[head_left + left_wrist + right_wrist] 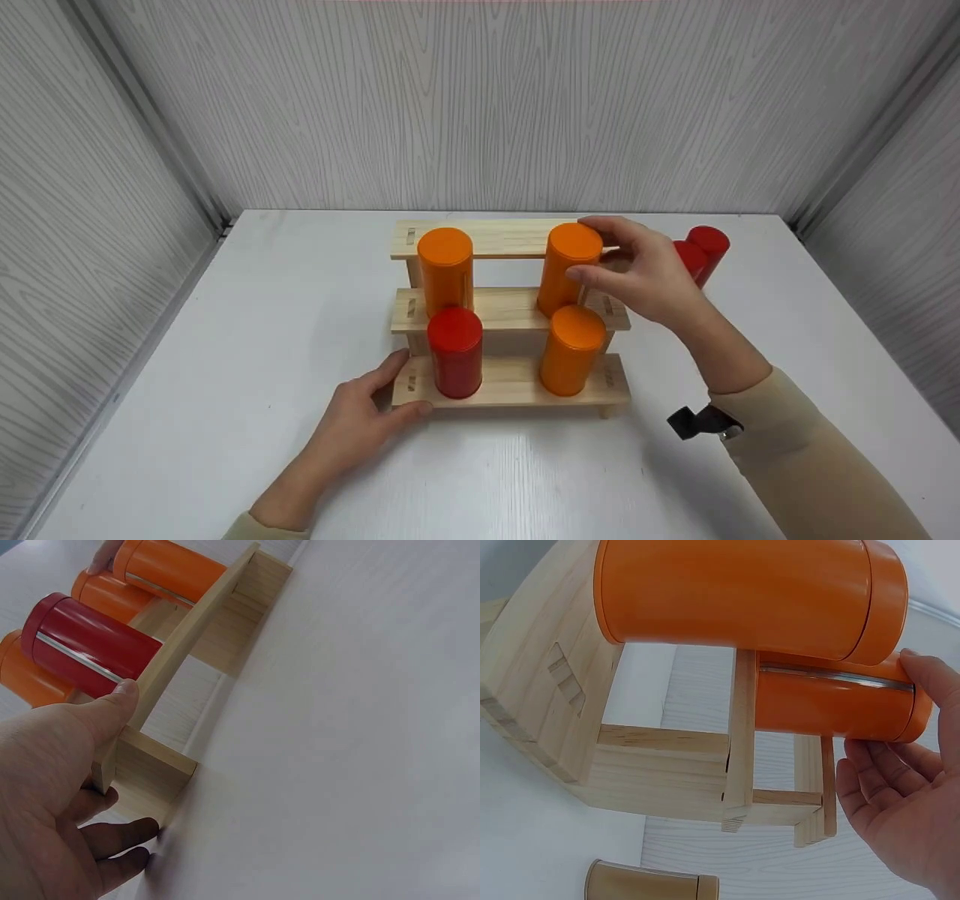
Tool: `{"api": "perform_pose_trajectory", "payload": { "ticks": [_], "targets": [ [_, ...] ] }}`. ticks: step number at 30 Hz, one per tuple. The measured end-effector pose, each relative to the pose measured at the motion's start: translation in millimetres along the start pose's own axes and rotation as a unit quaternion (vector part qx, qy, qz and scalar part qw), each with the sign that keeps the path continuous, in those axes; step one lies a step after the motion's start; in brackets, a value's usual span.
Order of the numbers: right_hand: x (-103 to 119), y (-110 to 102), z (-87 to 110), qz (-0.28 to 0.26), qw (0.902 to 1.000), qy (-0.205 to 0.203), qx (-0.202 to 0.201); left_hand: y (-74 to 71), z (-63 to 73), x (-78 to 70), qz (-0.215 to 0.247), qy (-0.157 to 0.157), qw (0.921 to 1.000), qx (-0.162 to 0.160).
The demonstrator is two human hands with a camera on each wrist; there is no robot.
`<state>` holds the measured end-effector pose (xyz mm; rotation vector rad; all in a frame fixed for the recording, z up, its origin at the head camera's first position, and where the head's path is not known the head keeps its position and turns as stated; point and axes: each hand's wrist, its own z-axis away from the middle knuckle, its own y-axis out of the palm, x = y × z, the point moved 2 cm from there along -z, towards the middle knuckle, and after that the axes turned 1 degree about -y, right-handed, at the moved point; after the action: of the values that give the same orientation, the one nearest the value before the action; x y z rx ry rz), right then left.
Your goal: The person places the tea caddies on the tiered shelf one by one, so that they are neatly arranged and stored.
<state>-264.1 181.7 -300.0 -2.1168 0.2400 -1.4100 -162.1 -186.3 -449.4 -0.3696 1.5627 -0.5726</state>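
Observation:
A three-tier wooden rack (514, 381) stands on the white table. My left hand (360, 420) holds the left end of its lowest tier, thumb along the front edge and fingers around the end. On the middle tier at right, my right hand (658, 283) grips an orange can (559, 281) near its lid, between thumb and fingers. Another orange can (446, 274) is upright on that tier's left side. The lowest tier carries a red can (456, 360) at left and an orange can (570, 360) at right.
Two red cans (712, 244) stand on the table behind my right hand, partly hidden by it. A gold-brown can (649, 883) shows at the bottom of the right wrist view. Wood-grain panels (480, 105) enclose the table at the back and sides.

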Motion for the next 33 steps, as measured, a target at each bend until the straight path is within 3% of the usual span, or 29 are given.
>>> {"api": "perform_pose_trajectory", "payload": {
  "ticks": [21,33],
  "targets": [
    [-4.5,-6.5,0.8,-0.006,0.9998,-0.010,0.013,1.6,-2.3,0.9,-0.001,-0.001,1.0000,0.003],
    [-6.6,-56.3,15.2,-0.014,0.9951,-0.038,-0.090,1.7,0.2,-0.3,0.005,0.001,1.0000,-0.003]
  ]
}}
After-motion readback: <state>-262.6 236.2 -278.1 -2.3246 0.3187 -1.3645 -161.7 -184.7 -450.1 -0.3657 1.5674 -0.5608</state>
